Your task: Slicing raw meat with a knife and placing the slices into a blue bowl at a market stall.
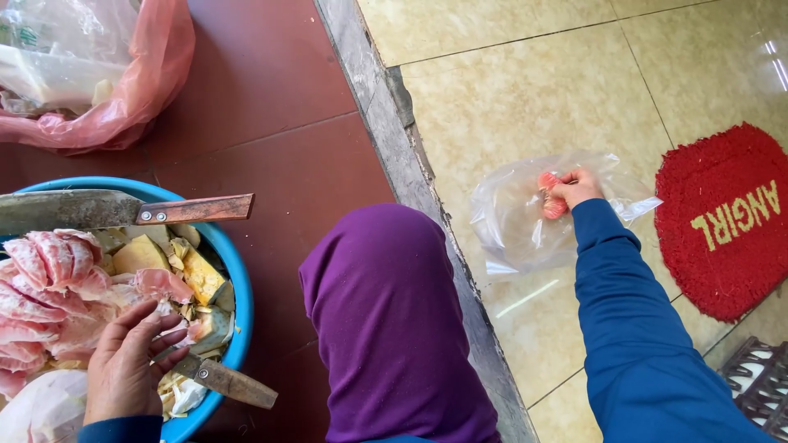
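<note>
Nearest the camera, at the lower left, the left hand (pixel 123 369) is resting with fingers spread, clutching nothing, on pomelo segments (pixel 49 287) and yellow rind scraps (pixel 193 275) filling a blue basin (pixel 238 287). Beside its fingertips a small knife (pixel 226 381) is lying against the basin's near rim, while a cleaver (pixel 107 209) is spanning the far rim. Farther off, over the cream tiles, the right hand (pixel 577 187) is pinching pink pomelo pieces (pixel 550 197) inside a clear plastic bag (pixel 525 217), near a red mat (pixel 726 217).

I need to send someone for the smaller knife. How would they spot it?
Find the blue basin of pink fruit segments. At its near rim, by the left hand, lies the small knife. The big cleaver rests across the far rim.
</note>
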